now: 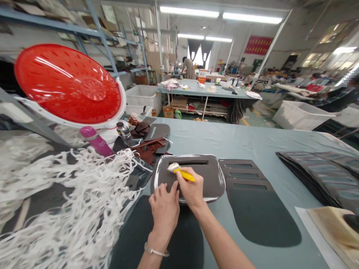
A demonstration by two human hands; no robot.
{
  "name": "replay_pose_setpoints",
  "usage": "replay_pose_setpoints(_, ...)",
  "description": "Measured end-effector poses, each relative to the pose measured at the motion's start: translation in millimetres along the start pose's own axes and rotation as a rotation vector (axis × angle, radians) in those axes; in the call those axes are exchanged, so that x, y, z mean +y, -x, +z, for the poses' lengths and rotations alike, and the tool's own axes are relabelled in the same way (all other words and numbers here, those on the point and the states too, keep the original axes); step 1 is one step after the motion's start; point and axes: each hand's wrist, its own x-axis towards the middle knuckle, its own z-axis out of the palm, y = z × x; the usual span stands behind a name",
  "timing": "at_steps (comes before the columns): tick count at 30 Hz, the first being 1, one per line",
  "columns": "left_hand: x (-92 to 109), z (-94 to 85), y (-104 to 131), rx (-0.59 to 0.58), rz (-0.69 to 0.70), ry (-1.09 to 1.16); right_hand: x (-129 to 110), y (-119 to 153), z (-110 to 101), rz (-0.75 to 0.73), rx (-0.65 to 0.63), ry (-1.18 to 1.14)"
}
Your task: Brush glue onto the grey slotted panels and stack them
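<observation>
A dark rounded panel (pixel 207 183) with a slot near its top edge and white smears round its rim lies before me. My left hand (pixel 165 205) rests on its lower left part, fingers apart, holding nothing. Pinched in my right hand (pixel 192 188) is a brush (pixel 185 175) with a yellow handle; its whitish bristles are over the panel, near the slot's left end. Just right of the panel lies a dark piece with three slots (pixel 260 201). Another dark piece (pixel 185 243) is under my forearms.
White strips (pixel 84 201) are heaped at left, near a pink bottle (pixel 97 141), a small dark-capped bottle (pixel 124 132) and a red basket (pixel 70 84). Stacked dark pieces (pixel 322 175) lie at right, above a yellowish block (pixel 333 228). A person (pixel 189 68) stands far back.
</observation>
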Motion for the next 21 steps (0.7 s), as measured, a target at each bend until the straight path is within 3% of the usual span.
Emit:
replay_pose_setpoints(1, -1, 0.9, 0, -0.003, 0.0, -0.006, 2, -5, 11, -0.014, -0.039, -0.001)
replay_pose_setpoints(3, -4, 2.7, 0, -0.003, -0.011, 0.002, 14, -12, 6, 0.004, -0.037, 0.043)
replay_pose_setpoints(5, -7, 4.7, -1, 0.005, -0.022, 0.023, 32, -18, -25, 0.071, 0.106, 0.164)
replay_pose_setpoints(7, -8, 6.7, -1, 0.007, -0.018, 0.041, 45, -24, -60, 0.151, 0.335, 0.328)
replay_pose_setpoints(9, -7, 8.2, -1, 0.005, -0.012, 0.045, 45, -28, -71, 0.168, 0.468, 0.412)
replay_pose_setpoints(11, -6, 8.9, -1, 0.007, -0.012, 0.033, 35, -31, -51, 0.089, 0.375, 0.342)
replay_pose_setpoints(14, -5, 8.7, 1, 0.012, -0.01, 0.015, 17, -34, 6, -0.057, 0.056, 0.162)
replay_pose_setpoints(16, -5, 8.6, 2, 0.012, -0.011, 0.016, 17, -39, 26, -0.071, -0.027, 0.146)
replay_pose_setpoints(18, -6, 8.6, 3, 0.012, -0.018, 0.019, 29, -46, 15, -0.031, 0.016, 0.209)
replay_pose_setpoints(21, -5, 6.8, 1, -0.002, -0.053, 0.004, 55, -51, -43, 0.046, 0.21, 0.355)
